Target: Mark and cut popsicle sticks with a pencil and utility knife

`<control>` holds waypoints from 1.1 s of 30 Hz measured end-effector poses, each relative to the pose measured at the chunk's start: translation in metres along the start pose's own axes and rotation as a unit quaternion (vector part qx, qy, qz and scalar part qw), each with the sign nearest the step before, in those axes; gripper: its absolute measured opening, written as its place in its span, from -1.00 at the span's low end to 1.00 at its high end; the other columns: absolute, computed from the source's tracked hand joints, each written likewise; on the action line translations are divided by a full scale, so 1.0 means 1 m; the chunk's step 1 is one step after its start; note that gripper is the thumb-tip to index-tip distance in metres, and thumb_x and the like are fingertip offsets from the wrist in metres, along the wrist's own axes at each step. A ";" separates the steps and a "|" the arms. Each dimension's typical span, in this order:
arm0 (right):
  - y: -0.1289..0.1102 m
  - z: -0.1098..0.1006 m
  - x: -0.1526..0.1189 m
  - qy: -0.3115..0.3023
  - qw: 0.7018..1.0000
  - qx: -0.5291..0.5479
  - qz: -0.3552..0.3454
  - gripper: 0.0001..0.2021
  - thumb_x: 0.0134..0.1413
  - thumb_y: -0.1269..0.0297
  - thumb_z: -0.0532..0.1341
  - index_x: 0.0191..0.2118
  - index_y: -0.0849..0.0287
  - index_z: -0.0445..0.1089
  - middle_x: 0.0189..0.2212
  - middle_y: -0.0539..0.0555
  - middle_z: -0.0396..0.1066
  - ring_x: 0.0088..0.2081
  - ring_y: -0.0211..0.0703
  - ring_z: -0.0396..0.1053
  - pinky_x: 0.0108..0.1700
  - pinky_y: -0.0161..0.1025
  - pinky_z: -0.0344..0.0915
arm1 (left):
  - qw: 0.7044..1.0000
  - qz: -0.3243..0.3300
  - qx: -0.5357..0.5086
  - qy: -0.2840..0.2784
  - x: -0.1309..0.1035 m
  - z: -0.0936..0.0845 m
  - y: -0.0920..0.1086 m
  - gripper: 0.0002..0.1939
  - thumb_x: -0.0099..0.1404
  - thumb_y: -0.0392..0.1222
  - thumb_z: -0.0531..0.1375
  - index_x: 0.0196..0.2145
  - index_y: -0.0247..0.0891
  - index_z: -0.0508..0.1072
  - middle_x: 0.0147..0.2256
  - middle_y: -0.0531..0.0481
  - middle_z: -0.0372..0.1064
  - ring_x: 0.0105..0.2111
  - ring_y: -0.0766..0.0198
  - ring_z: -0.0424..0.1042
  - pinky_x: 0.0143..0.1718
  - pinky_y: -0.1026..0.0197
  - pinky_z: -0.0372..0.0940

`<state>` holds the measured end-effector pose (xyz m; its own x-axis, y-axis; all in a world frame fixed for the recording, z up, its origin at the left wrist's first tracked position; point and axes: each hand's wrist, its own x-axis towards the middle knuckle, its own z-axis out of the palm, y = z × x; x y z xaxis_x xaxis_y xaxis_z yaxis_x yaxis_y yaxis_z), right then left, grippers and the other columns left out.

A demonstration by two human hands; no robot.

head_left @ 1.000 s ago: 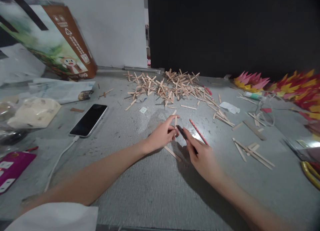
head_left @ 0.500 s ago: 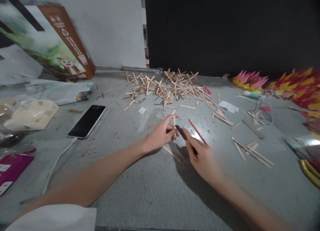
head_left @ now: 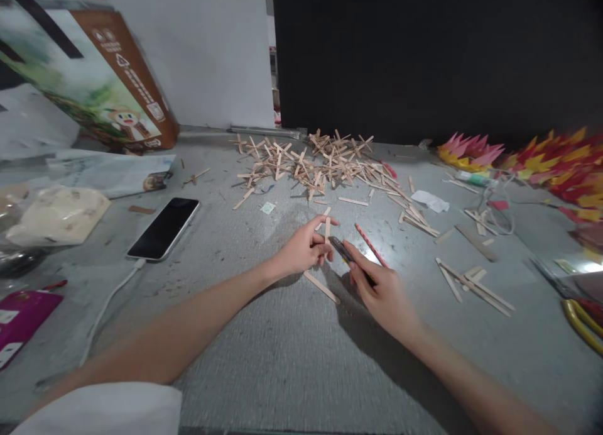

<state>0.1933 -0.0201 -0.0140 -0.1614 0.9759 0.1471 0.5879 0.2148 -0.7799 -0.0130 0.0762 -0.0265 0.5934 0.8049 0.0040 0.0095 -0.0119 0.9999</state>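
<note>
Between the thumb and fingers of my left hand (head_left: 301, 247) is a short wooden craft stick (head_left: 327, 229), held upright above the table. My right hand (head_left: 382, 290) is wrapped around a dark utility knife (head_left: 342, 250) with a bit of yellow on it. Its front end points at the lower part of the craft stick, close to my left fingertips; whether they touch I cannot tell. Below my hands a loose craft stick (head_left: 322, 287) lies flat. A red patterned pencil (head_left: 370, 244) rests just beyond my right hand.
At the back is a heap of crossed craft sticks (head_left: 306, 165). More loose sticks (head_left: 475, 287) and yellow-handled scissors (head_left: 581, 325) lie at right, near folded paper flames (head_left: 560, 171). A phone (head_left: 164, 227) on a white cable (head_left: 110, 312) and a box (head_left: 127, 89) occupy the left.
My right hand has turned slightly, and the knife has shifted a little with it, showing more of its side. My left hand has moved slightly left, still holding the craft stick.
</note>
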 end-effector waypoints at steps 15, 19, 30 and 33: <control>0.008 0.008 -0.002 -0.022 0.984 0.158 0.082 -0.47 0.45 0.05 0.10 0.43 0.03 0.27 -0.46 -0.06 0.20 -0.56 -0.33 0.01 -0.59 -0.39 0.04 | 1.000 0.012 0.000 0.001 0.001 -0.002 -0.002 -0.55 0.33 -0.31 0.14 0.16 -0.17 0.24 -0.51 0.13 0.43 -0.63 0.39 0.25 -0.54 0.37 0.15; 0.006 0.008 0.000 -0.030 0.976 0.192 0.100 -0.45 0.44 0.03 0.11 0.44 0.02 0.25 -0.47 -0.07 0.17 -0.57 -0.32 0.02 -0.59 -0.37 0.03 | 1.000 0.006 0.011 0.005 0.001 -0.002 -0.002 -0.54 0.32 -0.32 0.14 0.16 -0.18 0.26 -0.52 0.13 0.43 -0.63 0.41 0.22 -0.54 0.38 0.10; 0.002 0.009 0.000 -0.035 0.953 0.263 0.144 -0.44 0.40 0.00 0.17 0.42 -0.04 0.28 -0.48 -0.09 0.13 -0.57 -0.34 -0.04 -0.58 -0.34 -0.03 | 1.000 0.001 0.010 0.007 0.000 -0.002 0.000 -0.53 0.32 -0.35 0.10 0.17 -0.20 0.25 -0.52 0.12 0.42 -0.62 0.41 0.20 -0.54 0.37 0.10; 0.000 0.008 0.002 -0.035 0.945 0.281 0.161 -0.43 0.38 -0.02 0.19 0.42 -0.03 0.29 -0.49 -0.09 0.14 -0.58 -0.36 -0.03 -0.59 -0.35 -0.05 | 1.000 0.000 0.010 0.010 0.000 -0.002 0.000 -0.54 0.32 -0.34 0.11 0.17 -0.19 0.26 -0.52 0.13 0.41 -0.63 0.42 0.19 -0.54 0.38 0.08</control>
<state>0.1866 -0.0187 -0.0184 -0.1094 0.9778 -0.1788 0.1051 -0.1675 -0.9803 -0.0143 0.0773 -0.0263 0.5778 0.8162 0.0045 0.0262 -0.0240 0.9994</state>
